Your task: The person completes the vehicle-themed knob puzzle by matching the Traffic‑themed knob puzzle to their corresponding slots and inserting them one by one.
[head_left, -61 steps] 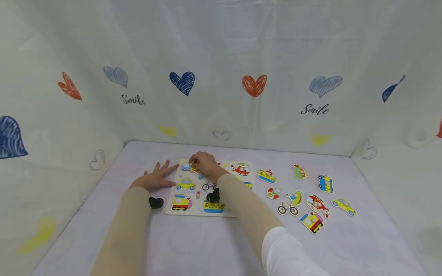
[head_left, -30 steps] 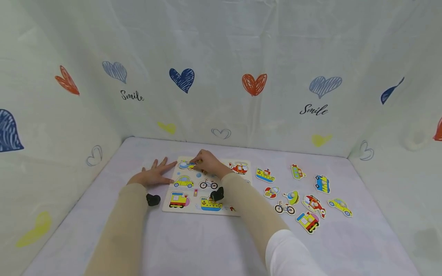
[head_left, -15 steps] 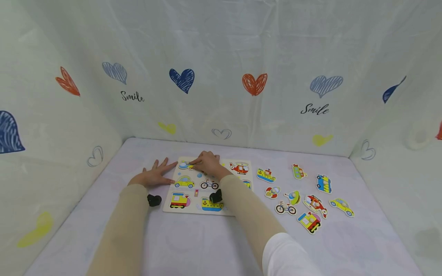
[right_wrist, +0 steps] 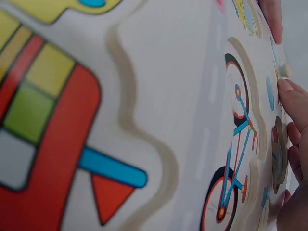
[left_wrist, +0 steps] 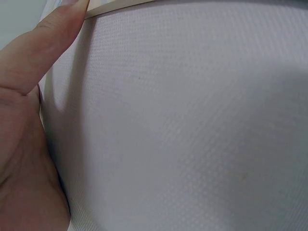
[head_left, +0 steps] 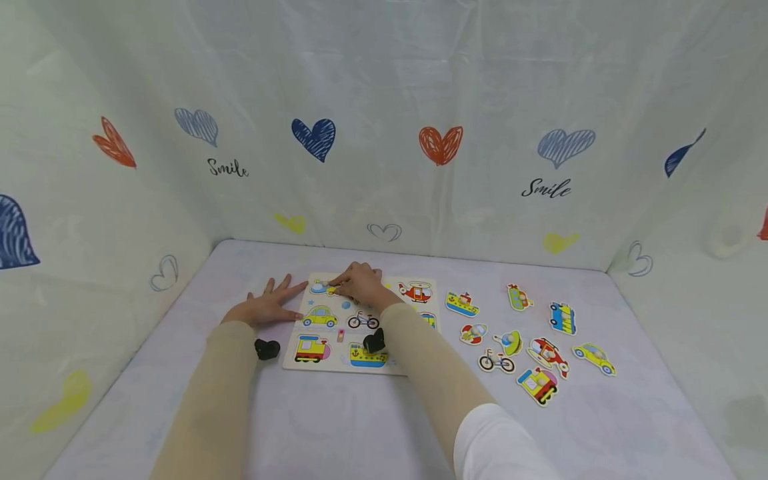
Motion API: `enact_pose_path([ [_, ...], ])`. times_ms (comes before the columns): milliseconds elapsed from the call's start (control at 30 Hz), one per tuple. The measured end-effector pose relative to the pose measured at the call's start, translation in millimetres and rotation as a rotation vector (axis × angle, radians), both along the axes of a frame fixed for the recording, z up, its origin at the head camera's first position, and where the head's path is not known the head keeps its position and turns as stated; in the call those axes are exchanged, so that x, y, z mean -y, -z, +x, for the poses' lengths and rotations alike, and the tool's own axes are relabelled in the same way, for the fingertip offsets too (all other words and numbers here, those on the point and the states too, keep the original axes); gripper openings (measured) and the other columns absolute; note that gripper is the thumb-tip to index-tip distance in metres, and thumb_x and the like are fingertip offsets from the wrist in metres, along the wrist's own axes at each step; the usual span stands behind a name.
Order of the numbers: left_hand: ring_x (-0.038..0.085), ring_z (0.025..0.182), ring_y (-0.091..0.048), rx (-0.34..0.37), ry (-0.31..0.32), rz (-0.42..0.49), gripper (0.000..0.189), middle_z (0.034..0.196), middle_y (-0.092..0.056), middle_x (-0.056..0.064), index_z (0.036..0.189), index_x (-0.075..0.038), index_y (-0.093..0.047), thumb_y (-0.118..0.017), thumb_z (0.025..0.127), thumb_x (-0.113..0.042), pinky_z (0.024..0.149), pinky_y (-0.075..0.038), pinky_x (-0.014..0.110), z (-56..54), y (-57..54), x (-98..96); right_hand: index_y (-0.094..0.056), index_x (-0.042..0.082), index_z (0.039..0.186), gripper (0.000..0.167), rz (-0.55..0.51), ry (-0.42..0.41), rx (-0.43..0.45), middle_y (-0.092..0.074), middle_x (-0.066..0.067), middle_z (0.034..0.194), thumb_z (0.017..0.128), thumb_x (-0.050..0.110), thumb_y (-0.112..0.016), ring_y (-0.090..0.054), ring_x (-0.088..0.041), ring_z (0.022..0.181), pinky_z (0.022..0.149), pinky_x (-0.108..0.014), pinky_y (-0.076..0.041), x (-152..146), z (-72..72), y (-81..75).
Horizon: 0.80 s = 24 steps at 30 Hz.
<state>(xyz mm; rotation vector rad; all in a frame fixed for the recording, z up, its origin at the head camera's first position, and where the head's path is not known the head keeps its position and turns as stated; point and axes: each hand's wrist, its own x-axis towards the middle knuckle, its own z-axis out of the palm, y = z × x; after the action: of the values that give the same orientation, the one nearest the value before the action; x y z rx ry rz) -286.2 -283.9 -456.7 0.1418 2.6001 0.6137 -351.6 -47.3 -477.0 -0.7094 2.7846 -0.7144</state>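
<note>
A white puzzle board (head_left: 336,347) with vehicle pictures lies on the table, and my left hand (head_left: 264,308) rests spread at its left edge. The left wrist view shows the left thumb (left_wrist: 48,43) touching the board's edge (left_wrist: 120,5). My right hand (head_left: 360,285) reaches over the upper left of the board. Its extended index finger presses on a blue-and-yellow puzzle piece (head_left: 321,288), whose kind is partly hidden. In the right wrist view the small knob (right_wrist: 285,70) shows beside the fingertips of the right hand (right_wrist: 296,108), not enclosed by them.
Right of the board lie loose pieces: a ship (head_left: 461,305), submarine (head_left: 519,298), bus (head_left: 563,319), rocket (head_left: 473,334), flying saucer (head_left: 510,343), bicycle (head_left: 497,361), helicopter (head_left: 547,357), train (head_left: 538,387) and car (head_left: 594,360). A white curtain (head_left: 384,80) hangs behind the table.
Two seconds ago my right fingers pinched the blue-and-yellow piece by its knob; now the index finger presses on it. The left hand stays at the board's edge. The view shifts slightly.
</note>
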Motion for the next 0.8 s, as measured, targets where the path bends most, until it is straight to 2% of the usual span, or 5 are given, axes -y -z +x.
enact_pose_path([
  [200,0.048,0.141,0.018,0.001,0.02,0.003,0.093,0.161,0.007,0.021,0.157,-0.02,-0.019,-0.067,0.085,-0.054,0.099,0.013,0.076,-1.5,2.1,2.7,-0.07,0.039,0.119,0.026,0.039,-0.01,-0.012,-0.051,0.011,0.104,0.095,0.042,-0.062,-0.042,-0.013,0.096,0.087,-0.039,-0.027,-1,1.8,-3.4],
  [367,0.047,0.141,0.02,0.014,0.023,0.007,0.094,0.161,0.008,0.02,0.157,-0.02,-0.017,-0.066,0.085,-0.054,0.1,0.015,0.075,-2.2,1.7,1.5,-0.068,0.037,0.124,0.029,0.025,-0.017,0.025,-0.054,0.009,0.115,0.096,0.038,-0.061,-0.045,-0.014,0.101,0.094,-0.039,-0.032,-7,4.5,-7.3],
  [500,0.048,0.141,0.02,0.008,0.024,0.018,0.094,0.16,0.008,0.022,0.157,-0.018,-0.017,-0.067,0.085,-0.053,0.099,0.015,0.075,-2.5,1.5,1.8,-0.067,0.033,0.125,0.031,-0.025,-0.028,0.045,-0.057,0.008,0.123,0.095,0.033,-0.064,-0.048,-0.016,0.112,0.103,-0.043,-0.031,-21,9.3,-14.7],
  [600,0.049,0.14,0.02,-0.001,0.033,0.021,0.095,0.16,0.008,0.024,0.157,-0.017,-0.017,-0.068,0.084,-0.053,0.098,0.015,0.076,-1.9,2.2,3.2,-0.068,0.03,0.125,0.03,-0.046,-0.041,0.044,-0.057,0.007,0.127,0.095,0.032,-0.065,-0.046,-0.017,0.122,0.109,-0.044,-0.028,-36,14.9,-21.6],
  [800,0.05,0.139,0.021,-0.012,0.044,0.024,0.096,0.159,0.01,0.025,0.157,-0.016,-0.017,-0.068,0.084,-0.054,0.096,0.016,0.077,-3.5,4.3,0.9,-0.069,0.023,0.125,0.031,-0.096,-0.053,0.054,-0.057,0.003,0.126,0.095,0.029,-0.065,-0.044,-0.018,0.124,0.106,-0.039,-0.034,-69,26.7,-36.4],
])
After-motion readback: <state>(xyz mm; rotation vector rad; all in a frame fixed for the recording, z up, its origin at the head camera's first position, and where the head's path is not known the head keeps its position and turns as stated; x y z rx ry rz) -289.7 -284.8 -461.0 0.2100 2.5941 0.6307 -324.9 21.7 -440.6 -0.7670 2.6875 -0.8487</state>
